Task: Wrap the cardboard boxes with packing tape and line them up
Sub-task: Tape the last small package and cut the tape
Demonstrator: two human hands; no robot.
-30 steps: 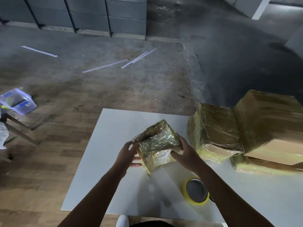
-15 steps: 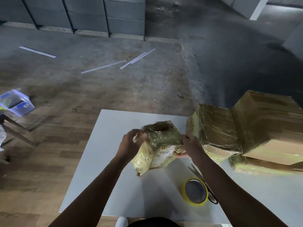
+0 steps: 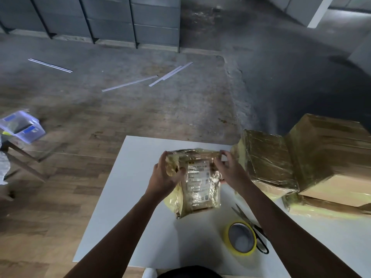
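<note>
Head view: small box (image 3: 197, 183) runs lengthwise toward camera.

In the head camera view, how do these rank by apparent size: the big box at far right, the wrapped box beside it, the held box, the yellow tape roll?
1. big box, partly cut off
2. wrapped box
3. held box; nearer the camera, so possibly smaller
4. yellow tape roll

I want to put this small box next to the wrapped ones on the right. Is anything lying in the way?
Nothing visible does. Between the small box and the nearest wrapped box are only the right hand holding it and bare table. The scissors and tape roll lie nearer the person, beside that path.
</note>
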